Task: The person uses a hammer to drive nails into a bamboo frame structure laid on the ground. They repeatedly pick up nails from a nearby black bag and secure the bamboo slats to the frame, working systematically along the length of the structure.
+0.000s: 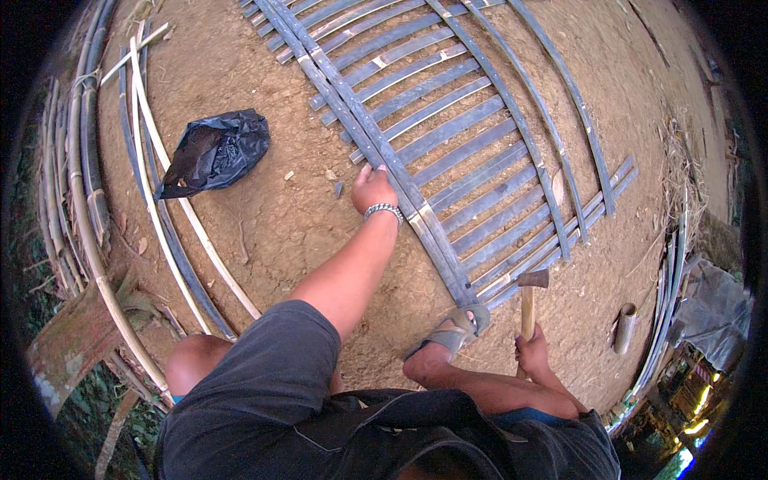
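Observation:
A slatted panel of dark bamboo strips (456,152) lies on the ground, its many crosspieces fixed between long strips. Along its near left edge runs a doubled long strip (416,196). My left hand (374,190), with a chain bracelet at the wrist, is closed at this edge, fingers curled against the strip; its fingertips are partly hidden. In my right hand (533,354) is the wooden handle of a hatchet (528,308). Its rusty head (534,278) points up, close to the panel's near corner. My sandalled foot (450,330) rests against that corner.
A black plastic bag (220,152) lies crumpled on the dirt at the left, by pale bamboo strips (164,216). Long poles (80,152) line the far left. On the right are a short bamboo tube (625,328), bundled strips (664,296) and a grey plastic sheet (712,308).

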`<state>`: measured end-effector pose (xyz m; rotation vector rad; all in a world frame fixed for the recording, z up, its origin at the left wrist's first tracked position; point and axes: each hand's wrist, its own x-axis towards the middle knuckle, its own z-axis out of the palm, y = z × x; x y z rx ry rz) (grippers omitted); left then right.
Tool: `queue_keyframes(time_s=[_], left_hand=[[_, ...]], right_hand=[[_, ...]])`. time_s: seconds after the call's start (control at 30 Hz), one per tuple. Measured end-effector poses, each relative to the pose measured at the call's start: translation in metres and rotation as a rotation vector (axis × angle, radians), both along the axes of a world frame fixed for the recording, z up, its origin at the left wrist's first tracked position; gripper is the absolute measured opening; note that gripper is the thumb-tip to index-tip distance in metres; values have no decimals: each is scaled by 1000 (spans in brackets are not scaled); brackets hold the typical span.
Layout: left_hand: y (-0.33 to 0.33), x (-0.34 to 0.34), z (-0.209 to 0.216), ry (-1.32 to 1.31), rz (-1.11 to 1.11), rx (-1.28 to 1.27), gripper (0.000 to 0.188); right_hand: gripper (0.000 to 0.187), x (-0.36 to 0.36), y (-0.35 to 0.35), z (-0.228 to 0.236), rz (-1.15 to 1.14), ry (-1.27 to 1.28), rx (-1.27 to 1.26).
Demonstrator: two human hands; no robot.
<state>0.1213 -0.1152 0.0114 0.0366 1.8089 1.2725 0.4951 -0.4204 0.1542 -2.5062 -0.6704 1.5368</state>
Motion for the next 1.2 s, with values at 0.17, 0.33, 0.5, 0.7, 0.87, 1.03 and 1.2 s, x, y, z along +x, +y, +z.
queue_keyframes(time_s=[0.17, 0.33, 0.5, 0.7, 0.87, 1.03, 1.2], left_hand=[[1, -8, 6, 54, -79, -63, 33], [-1, -18, -10, 31, -138, -27, 28], [-4, -33, -31, -19, -234, 94, 28], [-4, -28, -18, 50, -290, 7, 29], [-8, -32, -26, 91, -298, 30, 30], [-9, -36, -30, 74, -318, 23, 30], [-10, -34, -25, 61, -302, 21, 29]], right_hand=[[33, -7, 3, 6, 4, 18, 6], [28, -12, 9, 8, 25, 7, -8], [36, -13, 14, 11, 59, 9, -40], [30, -9, 5, 7, 28, -1, -15], [32, -17, 14, 10, 56, -24, -15], [31, -16, 16, 11, 112, -36, -45], [27, -13, 12, 9, 158, -56, -52]])
